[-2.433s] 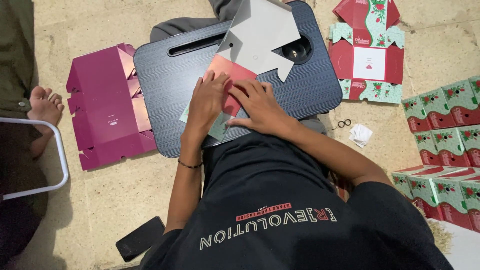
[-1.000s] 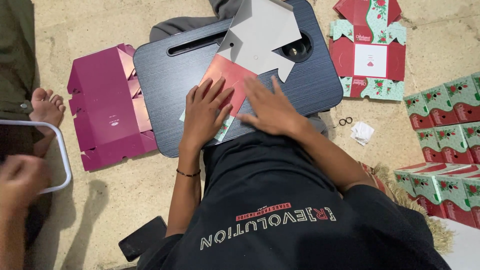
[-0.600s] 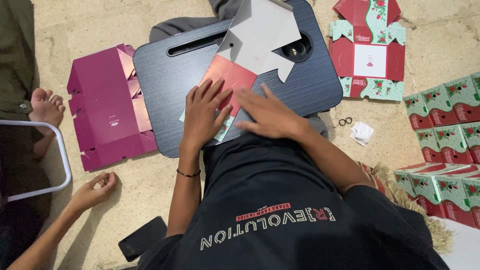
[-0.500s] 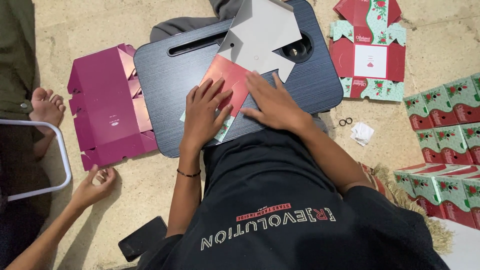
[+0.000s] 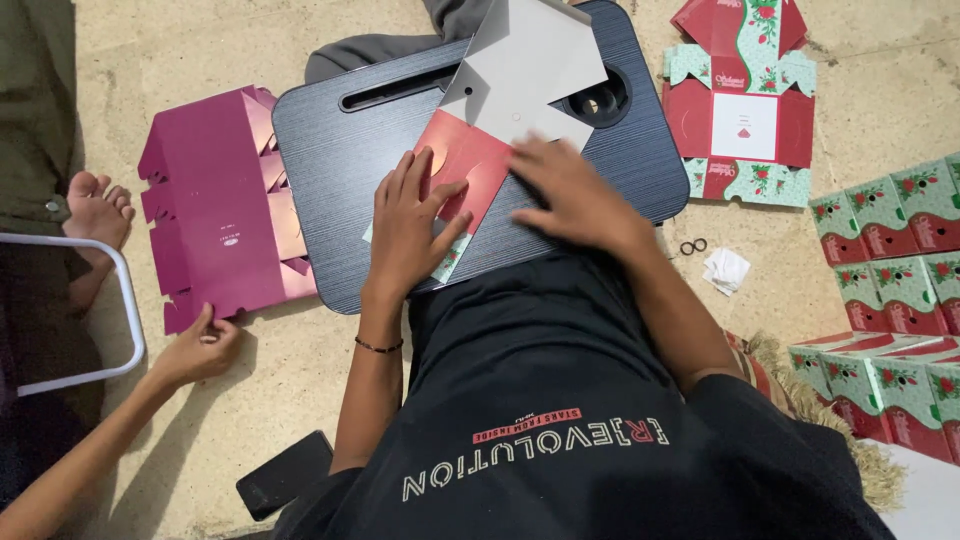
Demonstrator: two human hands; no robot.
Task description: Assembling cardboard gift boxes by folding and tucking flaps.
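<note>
So from my remote seat I'm seeing both hands flat and open on the red carton blank (image 5: pixel 462 165), which lies on the dark lap tray (image 5: pixel 340 150) with its grey inner side (image 5: pixel 525 65) flipped up toward the far edge: left hand (image 5: pixel 408 225) spread over the near half, right hand (image 5: pixel 575 195) pressing its right side, nothing actually gripped. Off to the left another person's hand (image 5: pixel 200 350) touches the corner of a stack of magenta blanks (image 5: pixel 215 205) on the floor, while a printed red-and-green blank (image 5: pixel 742 110) lies right of the tray and a black phone (image 5: pixel 285 475) sits near the left elbow.
</note>
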